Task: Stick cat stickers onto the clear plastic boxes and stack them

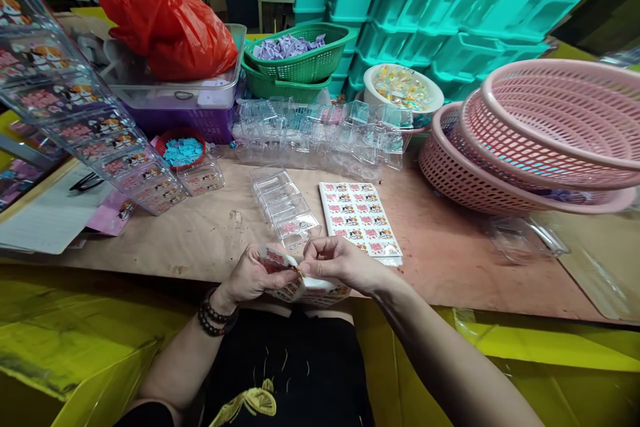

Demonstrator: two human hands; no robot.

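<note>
My left hand [253, 275] is closed on a bent sheet of cartoon stickers [287, 288] at the table's front edge. Thumb and finger of my right hand [333, 260] pinch at the sheet's folded edge, close to the left fingertips. Just beyond, a row of clear plastic boxes [280, 197] lies on the table, with a cat sticker on the nearest one. To its right rests a stack of sticker sheets [361, 217] printed with cats and pink lettering.
Stacked stickered boxes [115, 140] lean at the left by a red bowl [183, 149] of blue pieces. Clear boxes [320, 137], green baskets [300, 60] and a white bowl [403, 88] stand behind. Pink baskets [520, 140] are at the right, teal bins [450, 13] at the back.
</note>
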